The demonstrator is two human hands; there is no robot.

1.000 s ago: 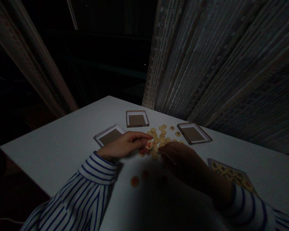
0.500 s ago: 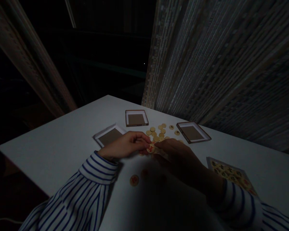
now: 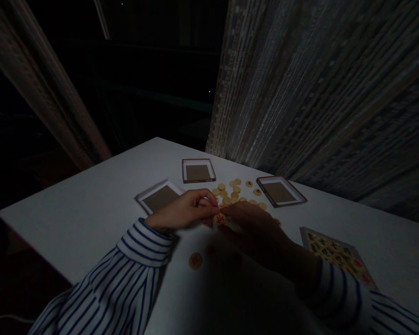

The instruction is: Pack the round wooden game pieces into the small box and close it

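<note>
A round Chinese chess piece [image 3: 219, 219] with a red character faces me between my hands. My left hand [image 3: 190, 209] comes in from the left, its thumb and fingers pinched together at the piece's edge. From the right, my right hand [image 3: 254, 230] reaches over in shadow, with its fingertips closed on the same piece. Just beyond the fingers lies a loose pile of wooden pieces [image 3: 234, 195], mostly blank side up and partly hidden. Nearer to me, a red-marked piece [image 3: 195, 261] lies on the table, with a dim one [image 3: 210, 250] beside it.
A shallow box [image 3: 198, 180] stands at the back of the white table [image 3: 73, 204]. Another open box [image 3: 282, 192] lies back right, and a tray [image 3: 160, 199] sits by my left wrist. At right, a tray [image 3: 304, 237] holds rows of pieces. A beaded curtain [image 3: 265, 93] hangs behind.
The piece between my hands has turned slightly and moved a little toward me. My right hand and forearm have shifted slightly left, uncovering more of the right tray and a piece beyond the hand.
</note>
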